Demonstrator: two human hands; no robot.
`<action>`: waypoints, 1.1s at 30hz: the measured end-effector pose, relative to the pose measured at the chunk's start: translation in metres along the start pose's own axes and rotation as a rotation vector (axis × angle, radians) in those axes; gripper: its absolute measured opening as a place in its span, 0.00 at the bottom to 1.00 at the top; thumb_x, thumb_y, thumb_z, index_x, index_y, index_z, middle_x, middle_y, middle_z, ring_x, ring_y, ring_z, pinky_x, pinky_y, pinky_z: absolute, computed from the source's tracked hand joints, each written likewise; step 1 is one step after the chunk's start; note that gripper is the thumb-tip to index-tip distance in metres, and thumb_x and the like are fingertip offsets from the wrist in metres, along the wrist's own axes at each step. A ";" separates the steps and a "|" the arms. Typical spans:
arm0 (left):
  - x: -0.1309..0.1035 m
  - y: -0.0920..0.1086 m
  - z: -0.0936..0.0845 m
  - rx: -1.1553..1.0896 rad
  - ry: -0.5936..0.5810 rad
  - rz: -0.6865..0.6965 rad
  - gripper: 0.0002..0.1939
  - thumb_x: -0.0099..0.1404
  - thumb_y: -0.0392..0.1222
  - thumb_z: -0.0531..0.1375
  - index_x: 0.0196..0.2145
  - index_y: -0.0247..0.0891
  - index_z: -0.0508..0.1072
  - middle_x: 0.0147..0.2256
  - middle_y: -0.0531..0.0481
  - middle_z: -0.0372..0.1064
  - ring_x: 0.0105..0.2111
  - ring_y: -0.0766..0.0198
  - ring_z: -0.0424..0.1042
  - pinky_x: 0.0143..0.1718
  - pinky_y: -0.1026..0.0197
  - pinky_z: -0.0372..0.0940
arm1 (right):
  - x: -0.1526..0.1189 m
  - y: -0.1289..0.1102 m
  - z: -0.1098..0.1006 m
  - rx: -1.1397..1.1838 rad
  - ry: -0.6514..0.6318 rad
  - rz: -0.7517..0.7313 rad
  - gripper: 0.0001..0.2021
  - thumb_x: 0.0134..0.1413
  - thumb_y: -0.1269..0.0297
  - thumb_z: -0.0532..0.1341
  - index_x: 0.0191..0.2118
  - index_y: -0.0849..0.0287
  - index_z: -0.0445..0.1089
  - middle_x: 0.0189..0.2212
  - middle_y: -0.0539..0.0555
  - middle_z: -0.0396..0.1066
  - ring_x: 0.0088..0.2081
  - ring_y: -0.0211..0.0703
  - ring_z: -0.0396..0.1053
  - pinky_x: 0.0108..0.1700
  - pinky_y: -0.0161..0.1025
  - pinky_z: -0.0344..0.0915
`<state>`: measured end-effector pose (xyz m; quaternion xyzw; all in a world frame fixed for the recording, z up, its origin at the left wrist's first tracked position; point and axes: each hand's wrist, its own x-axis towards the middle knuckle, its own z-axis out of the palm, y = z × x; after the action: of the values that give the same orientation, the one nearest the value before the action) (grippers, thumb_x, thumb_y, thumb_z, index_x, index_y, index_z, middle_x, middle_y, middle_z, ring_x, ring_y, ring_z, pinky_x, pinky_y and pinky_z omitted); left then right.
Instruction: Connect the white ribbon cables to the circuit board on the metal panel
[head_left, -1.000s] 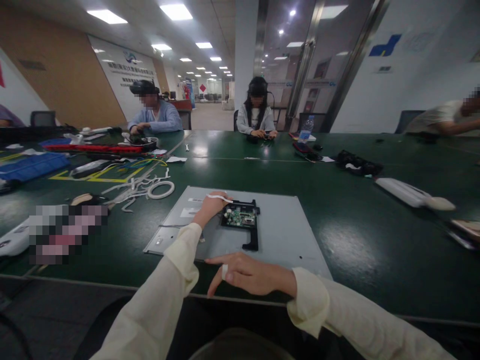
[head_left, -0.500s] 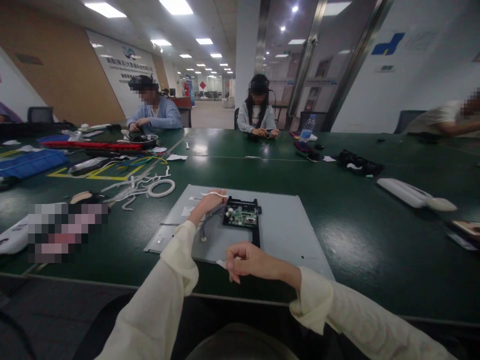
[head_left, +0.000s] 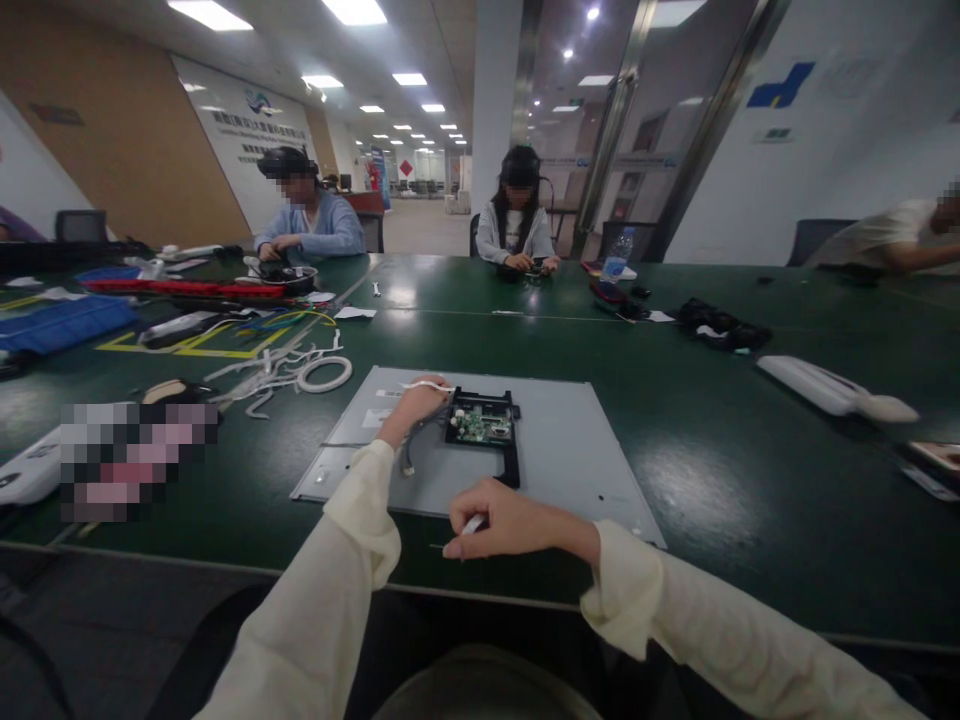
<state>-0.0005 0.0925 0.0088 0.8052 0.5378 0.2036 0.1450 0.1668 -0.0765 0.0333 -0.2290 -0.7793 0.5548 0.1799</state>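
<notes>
A flat grey panel [head_left: 559, 425] lies on the table in front of me, with a black frame [head_left: 511, 468] and a green circuit board [head_left: 484, 427] on it. Beside the board's left edge rests my left hand [head_left: 420, 402], fingers curled near the grey cables [head_left: 409, 450]; a thin white strip [head_left: 427, 384] crosses its knuckles. What those fingers grip is hidden. My right hand [head_left: 499, 522] hovers over the panel's near edge, closed on a small white piece [head_left: 474, 524]. A thin tip shows beyond the thumb; its exact kind is unclear.
White cable strips and a ring-shaped coil [head_left: 326, 374] lie to the left, near a blue tray [head_left: 67, 325]. At right are a long white device [head_left: 814, 385] and a phone-like item [head_left: 934, 465]. A water bottle [head_left: 619, 255] stands across the table, where two people sit.
My right hand has turned, and its fingers are drawn closer around the small white piece. My left hand stays nearly in place beside the board.
</notes>
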 end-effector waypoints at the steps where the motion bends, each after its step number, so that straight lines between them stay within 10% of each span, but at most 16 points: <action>1: -0.001 -0.001 0.001 -0.012 0.011 -0.001 0.09 0.54 0.34 0.52 0.22 0.37 0.71 0.24 0.49 0.70 0.27 0.65 0.66 0.28 0.66 0.55 | 0.000 0.001 0.000 0.099 0.002 0.032 0.17 0.45 0.53 0.63 0.23 0.63 0.60 0.16 0.44 0.59 0.19 0.27 0.55 0.21 0.27 0.49; 11: -0.019 0.022 -0.017 -0.219 0.382 0.054 0.16 0.62 0.45 0.49 0.24 0.36 0.69 0.25 0.50 0.67 0.28 0.66 0.65 0.32 0.65 0.57 | -0.002 -0.007 -0.020 0.641 0.438 -0.074 0.11 0.48 0.59 0.62 0.28 0.62 0.67 0.20 0.49 0.67 0.22 0.29 0.61 0.26 0.29 0.58; 17: -0.035 0.060 -0.029 -0.526 0.196 0.152 0.30 0.67 0.52 0.36 0.24 0.35 0.70 0.21 0.52 0.62 0.24 0.67 0.62 0.30 0.64 0.57 | -0.005 -0.003 -0.046 0.591 0.853 0.080 0.15 0.44 0.56 0.63 0.36 0.62 0.69 0.23 0.51 0.67 0.28 0.35 0.67 0.27 0.30 0.62; 26: -0.038 0.068 -0.021 -0.475 0.071 0.246 0.17 0.60 0.50 0.52 0.22 0.34 0.67 0.22 0.54 0.61 0.25 0.69 0.59 0.26 0.66 0.54 | -0.002 0.005 -0.051 0.328 0.784 0.193 0.15 0.47 0.59 0.59 0.40 0.63 0.69 0.27 0.53 0.70 0.25 0.34 0.67 0.24 0.30 0.62; 33: -0.033 0.063 -0.013 -0.305 0.236 0.219 0.16 0.63 0.46 0.51 0.23 0.34 0.68 0.22 0.53 0.60 0.25 0.68 0.58 0.27 0.66 0.55 | -0.002 0.011 -0.055 0.242 0.795 0.100 0.22 0.47 0.62 0.57 0.50 0.63 0.63 0.27 0.52 0.70 0.21 0.32 0.65 0.25 0.32 0.63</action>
<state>0.0329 0.0382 0.0425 0.7981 0.4234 0.3898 0.1781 0.1991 -0.0315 0.0408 -0.4403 -0.5661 0.5189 0.4652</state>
